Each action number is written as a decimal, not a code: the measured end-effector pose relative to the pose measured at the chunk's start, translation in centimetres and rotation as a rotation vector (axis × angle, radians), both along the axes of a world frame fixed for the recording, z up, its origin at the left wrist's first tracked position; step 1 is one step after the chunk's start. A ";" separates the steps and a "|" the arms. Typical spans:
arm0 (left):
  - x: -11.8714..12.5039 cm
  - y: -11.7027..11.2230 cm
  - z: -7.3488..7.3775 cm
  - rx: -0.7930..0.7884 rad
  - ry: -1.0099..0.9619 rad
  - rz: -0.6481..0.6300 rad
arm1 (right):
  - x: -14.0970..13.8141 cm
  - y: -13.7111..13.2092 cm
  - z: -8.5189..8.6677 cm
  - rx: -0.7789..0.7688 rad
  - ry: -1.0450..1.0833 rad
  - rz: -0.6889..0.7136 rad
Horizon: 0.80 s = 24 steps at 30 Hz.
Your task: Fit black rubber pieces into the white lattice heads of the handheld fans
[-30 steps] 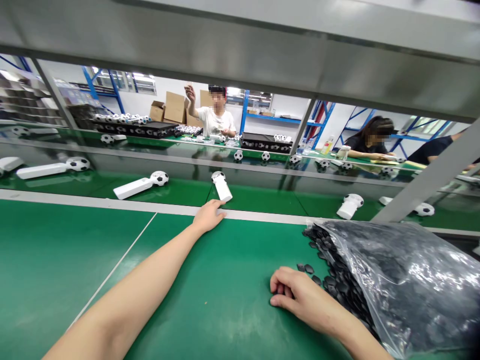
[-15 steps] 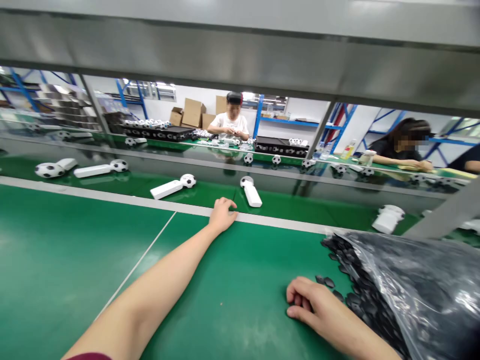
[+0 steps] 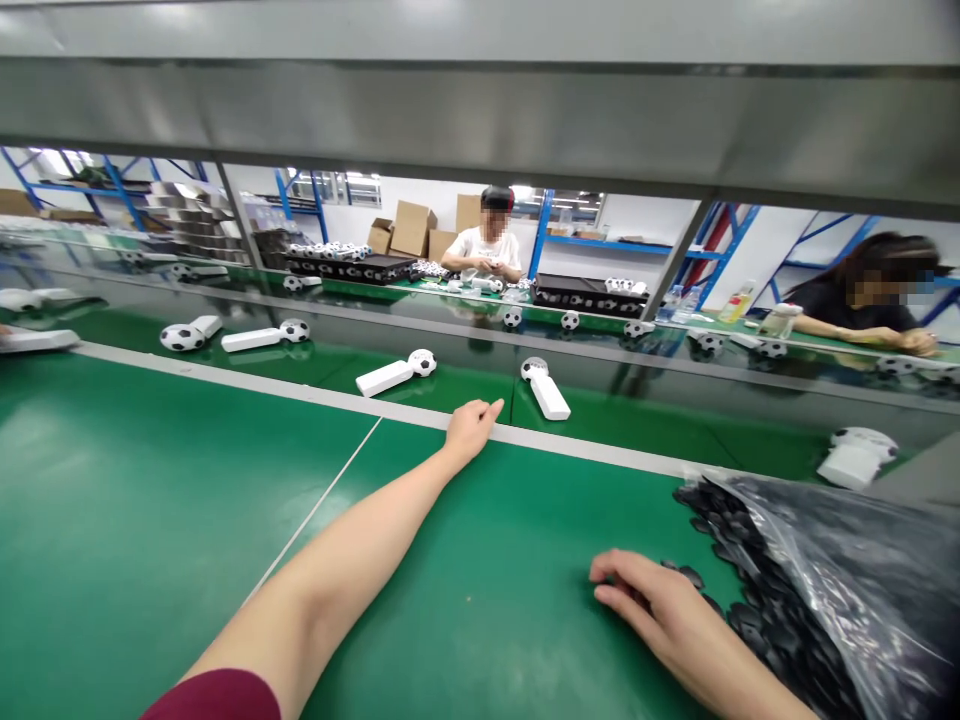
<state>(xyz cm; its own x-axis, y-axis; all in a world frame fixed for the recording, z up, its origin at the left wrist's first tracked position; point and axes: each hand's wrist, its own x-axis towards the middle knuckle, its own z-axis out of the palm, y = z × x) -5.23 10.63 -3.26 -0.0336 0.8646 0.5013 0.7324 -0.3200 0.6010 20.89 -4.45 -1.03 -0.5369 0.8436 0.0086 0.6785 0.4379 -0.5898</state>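
In the head view, the left hand (image 3: 471, 432) lies palm down on a smooth green table (image 3: 150, 520). Its fingers (image 3: 487, 412) are slightly spread and empty, their tips touching a pale grey metal strip (image 3: 420, 412) along the table's far edge. The right hand (image 3: 651, 600) rests at lower right with its fingers (image 3: 611, 597) curled narrowly against the green surface; whether they pinch anything cannot be told. Just beside them lie flat, matte black pieces (image 3: 694, 577), spilling from the mouth of a clear, crinkled plastic bag (image 3: 847, 560) packed with more of the same. Past the strip, on a green belt (image 3: 465, 395), lie white oblong handles with small black-and-white soccer-ball heads; the nearest (image 3: 547, 392) sits just beyond the left hand. Farther off, a co-worker in a white T-shirt (image 3: 487, 250) sits before cardboard boxes (image 3: 412, 230) and blue steel racks (image 3: 600, 243), while another co-worker in a dark top (image 3: 855, 320) leans over at right.
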 end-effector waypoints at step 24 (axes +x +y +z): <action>9.2 -9.3 -0.4 -0.048 0.570 -0.654 | -0.2 0.8 -1.4 0.092 0.440 -0.224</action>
